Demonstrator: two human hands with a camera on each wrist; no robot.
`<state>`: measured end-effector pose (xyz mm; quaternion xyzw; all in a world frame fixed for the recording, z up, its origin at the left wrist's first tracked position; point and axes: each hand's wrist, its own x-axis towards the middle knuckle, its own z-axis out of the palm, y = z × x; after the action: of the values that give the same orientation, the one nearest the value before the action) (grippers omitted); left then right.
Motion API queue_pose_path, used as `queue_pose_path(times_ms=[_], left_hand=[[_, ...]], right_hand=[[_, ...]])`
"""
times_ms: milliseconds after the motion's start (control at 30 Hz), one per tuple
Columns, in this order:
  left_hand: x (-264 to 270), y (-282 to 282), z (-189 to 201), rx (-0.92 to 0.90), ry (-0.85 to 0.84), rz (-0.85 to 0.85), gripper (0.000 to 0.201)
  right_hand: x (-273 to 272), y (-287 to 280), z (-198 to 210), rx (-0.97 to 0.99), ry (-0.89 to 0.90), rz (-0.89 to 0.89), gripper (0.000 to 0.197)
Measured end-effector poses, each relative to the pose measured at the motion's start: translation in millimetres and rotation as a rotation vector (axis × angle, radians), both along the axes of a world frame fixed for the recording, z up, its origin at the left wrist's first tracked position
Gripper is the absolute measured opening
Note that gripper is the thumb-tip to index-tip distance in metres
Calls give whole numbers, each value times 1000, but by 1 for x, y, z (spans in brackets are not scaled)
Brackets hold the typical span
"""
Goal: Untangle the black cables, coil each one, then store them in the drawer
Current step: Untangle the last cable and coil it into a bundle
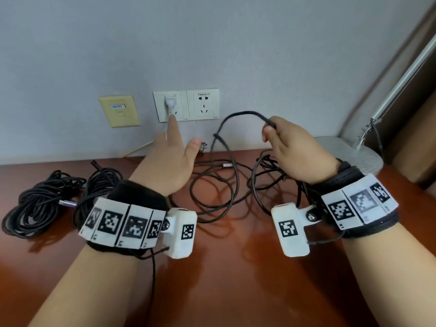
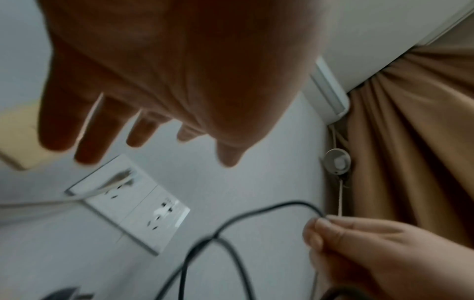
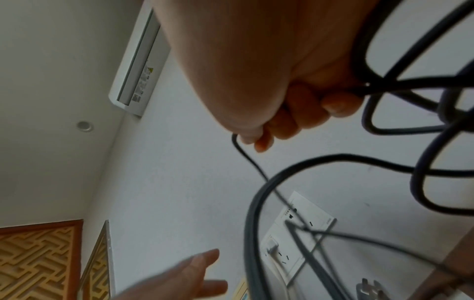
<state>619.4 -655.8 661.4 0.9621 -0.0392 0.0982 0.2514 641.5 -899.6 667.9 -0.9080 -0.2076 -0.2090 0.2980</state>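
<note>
A loose black cable (image 1: 213, 182) sprawls in loops across the middle of the red-brown table (image 1: 224, 267). My right hand (image 1: 295, 147) is raised above it and pinches a strand of that cable (image 2: 269, 211), which arcs up toward the wall; several loops hang under the fist (image 3: 400, 85). My left hand (image 1: 169, 156) hovers in the air left of the arc, fingers (image 2: 97, 132) straight and spread, holding nothing. Two coiled black cables lie at the left: one (image 1: 37, 206) at the table's far left, another (image 1: 99, 185) partly behind my left wrist.
The wall behind holds two white sockets (image 1: 204, 103), one with a white plug (image 1: 170, 103), and a yellow plate (image 1: 119, 110). A loose plug (image 1: 203, 146) lies at the table's back edge. A lamp base (image 1: 349, 152) and its arm stand at the back right. No drawer is in view.
</note>
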Motion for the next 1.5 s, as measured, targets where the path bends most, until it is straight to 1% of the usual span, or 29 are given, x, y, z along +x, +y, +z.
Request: queue_pose_path(times_ms=[33,67,100,133,233,300,333,400,467,500,567,633,700,767,800,867,900,933,967,1033,1100,1167,1233,1300,1400,1467,1500], left_hand=[[-4,-1,6,55,-93,30,61],[-9,-3,14,84,-216,26,47],[-16,-9,20,56,-315,-17,32],[-24,-18,26,1,-352,-78,27],[-34,-46,25,-160,-270,-211,36],[-27,-56,15,-209,-246,-244,51],[-23,-57,11,-255,-247,-239,55],[-17,-56,8,-417,-250,-205,55],[-14,-51,10,-599,-200,-163,48],[-13,-47,12,-694,-160,-148,43],[-13,-39,19,-852,-121,-119,39],[-12,-26,30,-1067,-156,-108,40],[-11,-8,43,-1347,-213,-123,41],[-10,14,54,-1563,-247,-173,44],[-9,23,57,-1630,-247,-197,45],[-6,31,56,-1694,-201,-196,49],[-5,32,52,-1688,-156,-168,49],[-2,30,46,-1638,-107,-131,46],[0,26,40,-1539,-55,-87,43],[2,17,29,-1218,50,-9,38],[0,5,22,-871,114,4,35],[-4,-8,19,-615,89,-41,31],[-10,-19,20,-452,-29,-134,30],[-19,-30,22,-399,-95,-249,32],[-35,-53,23,-401,-153,-405,34],[-38,-65,21,-433,-224,-418,47],[-37,-67,20,-473,-242,-390,53]], right_hand=[[-1,1,1,16,-12,-29,22],[-3,2,2,32,-22,-41,22],[-6,4,3,40,-24,-35,22],[-9,8,3,30,-9,-9,22],[-22,28,-1,-61,56,176,20],[-29,41,-7,-105,1,306,22],[-30,45,-10,-117,-30,352,24],[-28,47,-14,-109,-25,416,24],[-26,46,-18,-97,29,449,17],[-25,45,-20,-105,57,448,12],[-20,42,-26,-167,95,395,11],[-13,36,-31,-288,91,282,10],[-4,26,-33,-398,115,152,11],[2,15,-33,-431,179,53,6],[3,11,-31,-426,195,23,10],[6,1,-27,-405,190,-16,19],[6,-3,-25,-391,182,-44,22],[6,-6,-21,-372,185,-76,26],[6,-9,-18,-336,187,-100,28],[8,-14,-11,-230,183,-139,29],[8,-17,-5,-125,128,-175,30],[7,-18,1,-29,43,-205,30],[3,-16,7,46,-45,-186,29],[-3,-8,8,32,-97,-71,25],[-18,16,0,-41,-96,218,19],[-23,29,-6,-28,-119,348,24],[-23,32,-8,-19,-122,378,26]])
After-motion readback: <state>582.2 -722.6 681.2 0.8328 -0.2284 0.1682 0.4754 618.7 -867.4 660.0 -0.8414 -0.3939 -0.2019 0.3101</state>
